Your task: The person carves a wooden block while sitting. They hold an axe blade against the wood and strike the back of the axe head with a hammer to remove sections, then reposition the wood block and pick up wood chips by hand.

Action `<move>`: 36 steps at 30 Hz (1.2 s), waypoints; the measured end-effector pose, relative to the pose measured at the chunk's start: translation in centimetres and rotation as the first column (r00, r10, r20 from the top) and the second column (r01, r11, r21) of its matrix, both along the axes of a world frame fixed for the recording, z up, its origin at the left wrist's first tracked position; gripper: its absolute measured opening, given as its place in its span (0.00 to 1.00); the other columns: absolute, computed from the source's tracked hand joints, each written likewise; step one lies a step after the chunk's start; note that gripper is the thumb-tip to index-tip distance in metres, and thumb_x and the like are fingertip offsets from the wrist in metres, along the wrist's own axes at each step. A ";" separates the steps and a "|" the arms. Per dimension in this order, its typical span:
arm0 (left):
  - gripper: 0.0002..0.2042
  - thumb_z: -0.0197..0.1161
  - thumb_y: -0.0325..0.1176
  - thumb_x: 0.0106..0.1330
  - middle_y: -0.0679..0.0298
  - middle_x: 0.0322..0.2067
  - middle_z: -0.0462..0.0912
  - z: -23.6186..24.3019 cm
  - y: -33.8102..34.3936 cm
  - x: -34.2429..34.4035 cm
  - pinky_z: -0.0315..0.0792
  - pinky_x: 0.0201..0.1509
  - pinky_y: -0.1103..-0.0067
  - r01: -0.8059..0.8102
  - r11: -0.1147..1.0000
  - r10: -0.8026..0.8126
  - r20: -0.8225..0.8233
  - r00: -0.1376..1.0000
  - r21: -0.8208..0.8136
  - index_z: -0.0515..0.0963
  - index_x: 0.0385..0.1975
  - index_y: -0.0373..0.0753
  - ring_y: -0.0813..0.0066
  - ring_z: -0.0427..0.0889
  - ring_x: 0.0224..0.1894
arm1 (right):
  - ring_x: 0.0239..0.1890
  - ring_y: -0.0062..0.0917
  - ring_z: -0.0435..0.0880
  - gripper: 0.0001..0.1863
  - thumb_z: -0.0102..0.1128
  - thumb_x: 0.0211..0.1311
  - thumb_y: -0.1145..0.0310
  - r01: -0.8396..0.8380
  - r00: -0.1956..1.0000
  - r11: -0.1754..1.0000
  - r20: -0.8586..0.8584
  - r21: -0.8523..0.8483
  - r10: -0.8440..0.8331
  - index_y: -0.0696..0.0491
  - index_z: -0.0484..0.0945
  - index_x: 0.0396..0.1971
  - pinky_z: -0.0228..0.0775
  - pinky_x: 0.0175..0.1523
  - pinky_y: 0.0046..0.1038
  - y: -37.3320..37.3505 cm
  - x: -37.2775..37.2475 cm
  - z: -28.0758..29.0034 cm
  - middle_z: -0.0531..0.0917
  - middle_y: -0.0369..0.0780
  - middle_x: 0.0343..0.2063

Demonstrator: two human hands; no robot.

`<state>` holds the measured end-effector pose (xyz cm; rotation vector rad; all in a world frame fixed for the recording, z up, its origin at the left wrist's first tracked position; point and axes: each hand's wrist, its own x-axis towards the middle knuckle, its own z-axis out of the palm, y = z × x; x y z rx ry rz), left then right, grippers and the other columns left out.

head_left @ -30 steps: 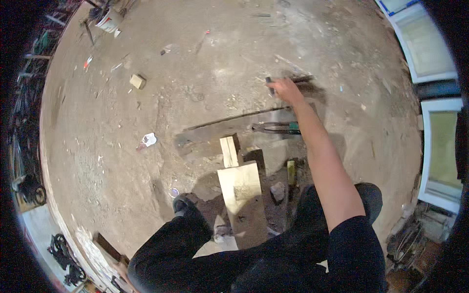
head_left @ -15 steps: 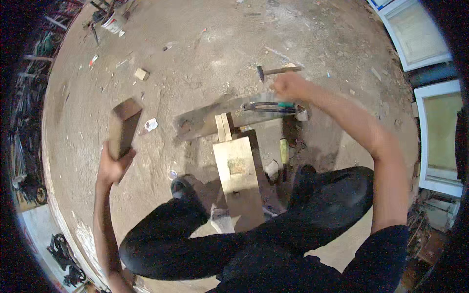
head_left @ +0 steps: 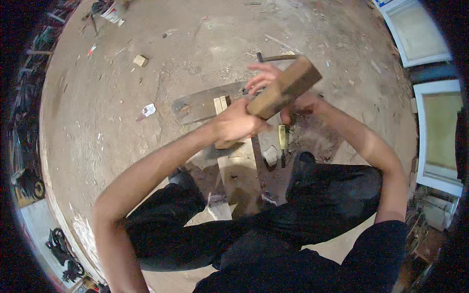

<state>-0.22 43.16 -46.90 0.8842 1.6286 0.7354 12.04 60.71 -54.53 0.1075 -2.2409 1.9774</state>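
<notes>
Midway over the floor, the left hand is closed around a brown squared wooden block, gripping it toward its nearer end. The block is held aslant in the air, its far end pointing up to the right and a short stretch of it showing below the fist. Behind it, partly hidden, is the right hand, its fingers loosely extended and spread beyond the block's far side; whether it touches the wood cannot be told.

Beneath the hands, a pale wooden board runs out from between the person's legs, its nearer part in shadow. A narrow light wooden strip shows just past the left hand, in line with the board and overlapping a weathered grey plank that lies crosswise on the dirt floor.

To the right of the board lies a chisel with a yellowish handle, its blade toward the person, near a pale stone. Beyond the right hand is a hammer, its handle reaching right behind the block's end. Farther left sits a small wooden offcut, well apart from the plank.
</notes>
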 end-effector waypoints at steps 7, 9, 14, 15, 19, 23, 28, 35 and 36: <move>0.08 0.66 0.29 0.54 0.65 0.19 0.75 -7.6 5.7 3.3 0.69 0.26 0.75 0.091 0.989 -0.137 0.498 0.856 0.117 0.75 0.29 0.37 0.75 0.75 0.21 | 0.58 0.35 0.76 0.55 0.41 0.58 0.23 0.132 0.991 0.911 0.070 -0.392 -0.114 0.59 0.60 0.67 0.66 0.63 0.42 3.5 3.0 6.1 0.78 0.47 0.51; 0.08 0.67 0.29 0.52 0.64 0.19 0.77 -8.4 6.7 4.9 0.71 0.27 0.74 0.087 0.972 -0.188 0.503 0.843 0.217 0.76 0.30 0.37 0.75 0.75 0.21 | 0.57 0.36 0.76 0.57 0.32 0.57 0.20 0.040 0.977 0.833 0.198 -0.551 0.084 0.59 0.62 0.66 0.65 0.64 0.45 4.6 5.1 8.9 0.77 0.49 0.52; 0.18 0.71 0.33 0.44 0.56 0.32 0.85 -8.2 6.6 10.5 0.78 0.39 0.66 0.661 0.669 -0.554 -0.364 0.748 0.340 0.81 0.37 0.38 0.61 0.85 0.32 | 0.59 0.41 0.76 0.53 0.41 0.60 0.25 0.194 0.767 0.838 0.612 -0.509 0.194 0.54 0.56 0.71 0.73 0.57 0.40 6.4 14.6 5.4 0.70 0.48 0.63; 0.21 0.72 0.35 0.42 0.55 0.37 0.87 -6.9 6.5 11.4 0.80 0.43 0.65 0.792 0.588 -0.628 -0.523 0.576 0.166 0.82 0.39 0.37 0.57 0.86 0.36 | 0.57 0.40 0.76 0.51 0.43 0.60 0.26 0.235 0.698 0.781 0.659 -0.579 0.279 0.54 0.57 0.71 0.73 0.56 0.41 5.9 17.8 3.6 0.71 0.47 0.61; 0.16 0.70 0.35 0.44 0.56 0.29 0.85 -15.3 6.6 15.2 0.79 0.36 0.63 0.861 0.396 -0.500 -0.712 0.493 0.318 0.82 0.35 0.44 0.54 0.86 0.34 | 0.45 0.34 0.79 0.37 0.53 0.66 0.46 0.583 0.508 0.429 0.721 -0.690 0.470 0.54 0.61 0.68 0.76 0.50 0.40 0.7 25.8 -1.5 0.78 0.45 0.50; 0.14 0.67 0.34 0.49 0.59 0.29 0.85 -20.7 6.2 16.4 0.79 0.37 0.62 0.803 0.379 -0.379 -0.715 0.587 0.459 0.81 0.38 0.45 0.55 0.86 0.35 | 0.36 0.32 0.82 0.23 0.55 0.66 0.66 0.764 0.215 0.524 0.915 -0.375 0.342 0.57 0.67 0.59 0.79 0.42 0.35 -6.0 22.1 1.4 0.81 0.44 0.39; 0.19 0.60 0.30 0.58 0.58 0.45 0.81 -19.1 7.2 19.2 0.75 0.51 0.62 0.777 0.459 -0.317 -0.738 0.596 0.430 0.76 0.51 0.46 0.54 0.81 0.49 | 0.32 0.29 0.82 0.13 0.55 0.66 0.67 0.664 0.538 0.238 0.674 -0.709 0.507 0.58 0.70 0.47 0.80 0.35 0.32 -4.3 30.2 -4.9 0.80 0.42 0.32; 0.26 0.60 0.26 0.61 0.55 0.58 0.70 -27.6 4.2 15.3 0.67 0.64 0.62 0.465 0.762 -0.122 -0.606 0.786 0.450 0.68 0.62 0.44 0.52 0.70 0.61 | 0.31 0.31 0.83 0.24 0.73 0.52 0.67 0.560 0.234 0.823 0.934 0.097 -0.270 0.61 0.74 0.46 0.76 0.40 0.32 -4.4 31.4 -5.4 0.82 0.39 0.28; 0.28 0.62 0.28 0.60 0.56 0.57 0.69 -28.6 3.6 13.6 0.69 0.63 0.62 0.483 0.824 -0.207 -0.637 0.742 0.295 0.68 0.63 0.43 0.52 0.70 0.61 | 0.32 0.33 0.83 0.26 0.74 0.51 0.66 0.482 0.248 0.850 0.896 0.214 -0.367 0.61 0.73 0.47 0.75 0.41 0.33 -4.1 31.6 -6.3 0.82 0.40 0.30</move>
